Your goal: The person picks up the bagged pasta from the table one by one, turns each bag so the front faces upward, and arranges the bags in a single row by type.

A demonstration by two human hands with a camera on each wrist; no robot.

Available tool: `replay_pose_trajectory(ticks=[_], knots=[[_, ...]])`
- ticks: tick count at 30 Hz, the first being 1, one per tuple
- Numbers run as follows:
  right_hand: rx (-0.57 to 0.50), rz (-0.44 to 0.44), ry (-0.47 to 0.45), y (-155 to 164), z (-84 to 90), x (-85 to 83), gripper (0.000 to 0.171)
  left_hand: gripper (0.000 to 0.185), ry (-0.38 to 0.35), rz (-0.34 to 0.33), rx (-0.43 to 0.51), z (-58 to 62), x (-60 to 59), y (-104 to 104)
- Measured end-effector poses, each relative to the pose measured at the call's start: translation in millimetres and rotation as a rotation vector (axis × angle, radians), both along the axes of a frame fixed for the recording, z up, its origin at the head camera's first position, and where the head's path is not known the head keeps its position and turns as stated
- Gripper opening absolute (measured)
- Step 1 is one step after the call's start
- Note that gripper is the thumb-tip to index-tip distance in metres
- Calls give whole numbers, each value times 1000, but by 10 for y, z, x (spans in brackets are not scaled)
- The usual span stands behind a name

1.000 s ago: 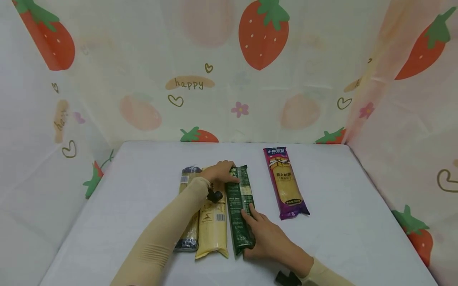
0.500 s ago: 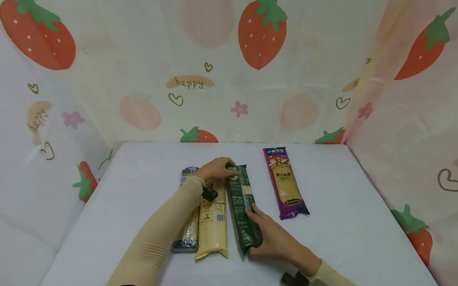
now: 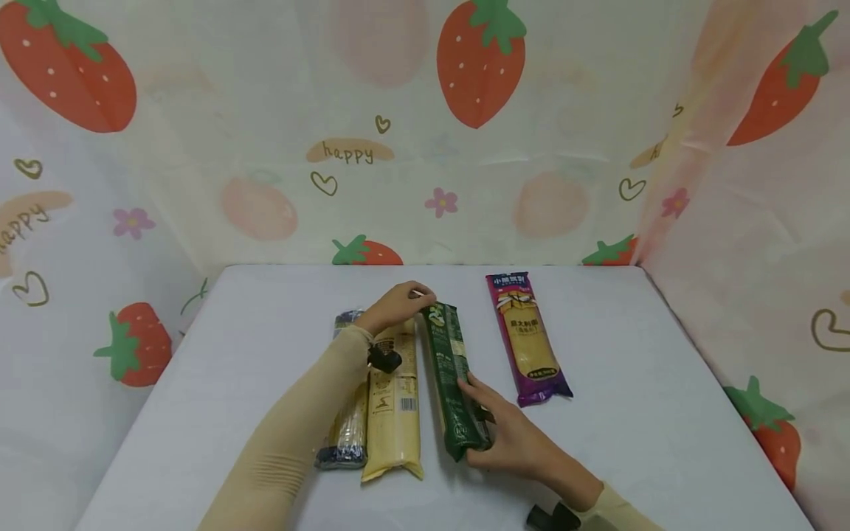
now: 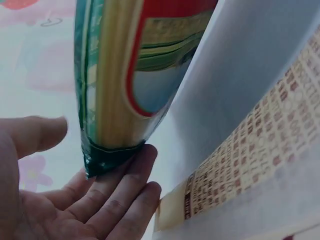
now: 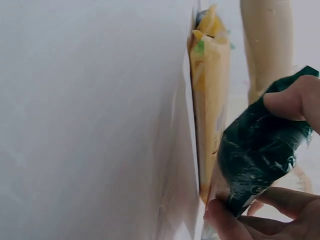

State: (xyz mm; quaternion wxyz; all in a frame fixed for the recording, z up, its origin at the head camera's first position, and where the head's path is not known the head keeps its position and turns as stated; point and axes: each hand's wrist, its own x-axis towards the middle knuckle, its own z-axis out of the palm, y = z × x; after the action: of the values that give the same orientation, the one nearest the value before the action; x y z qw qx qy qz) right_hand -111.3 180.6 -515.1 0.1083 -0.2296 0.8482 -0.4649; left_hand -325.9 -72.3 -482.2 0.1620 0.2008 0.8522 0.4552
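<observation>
A green packet of spaghetti (image 3: 450, 372) lies lengthwise between my hands, turned partly on its side with its near end raised. My right hand (image 3: 511, 440) grips that near end; in the right wrist view the thumb is on one side of the crinkled green packet (image 5: 257, 150) and the fingers are on the other. At the far end is my left hand (image 3: 397, 304). The left wrist view shows its fingers (image 4: 117, 200) extended against the packet's sealed end, thumb apart from it. Yellow strands show through the film.
Just left of the green packet lies a yellow packet (image 3: 393, 435), partly under my left forearm. Beside it is a clear packet with dark blue ends (image 3: 347, 442). A purple packet of pasta (image 3: 527, 339) lies to the right on the white table (image 3: 637, 442).
The green packet's near end has swung right and come up, turning onto its side, with my right hand gripping it. My left hand has shifted slightly away and left, its thumb off the packet.
</observation>
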Motion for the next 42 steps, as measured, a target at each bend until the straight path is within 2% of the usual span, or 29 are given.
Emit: replay_pose_trajectory(ticks=[8, 15, 20, 25, 30, 33, 38, 42], knots=[[-148, -35, -23, -22, 11, -17, 102, 50, -108, 71, 134, -29, -16, -26], [-261, -32, -31, -27, 66, -31, 98, 51, -127, -6, 177, -12, 6, -44], [-346, -5, -51, -29, 89, -43, 97, 62, -173, -9, 205, -21, 36, -50], [-453, 11, -63, -36, 97, -46, 96, 59, -168, -38, 239, -70, 16, -62], [-633, 50, -102, -33, 111, -61, 93, 62, -245, -41, 295, -83, -1, -63], [-705, 55, -133, -30, 130, -72, 92, 63, -290, -48, 343, -88, -10, -46], [-730, 22, -139, -40, 151, -78, 91, 66, -347, -49, 396, -98, -7, -19], [-718, -12, -125, -51, 147, -64, 89, 68, -379, -25, 411, -94, 10, -2]])
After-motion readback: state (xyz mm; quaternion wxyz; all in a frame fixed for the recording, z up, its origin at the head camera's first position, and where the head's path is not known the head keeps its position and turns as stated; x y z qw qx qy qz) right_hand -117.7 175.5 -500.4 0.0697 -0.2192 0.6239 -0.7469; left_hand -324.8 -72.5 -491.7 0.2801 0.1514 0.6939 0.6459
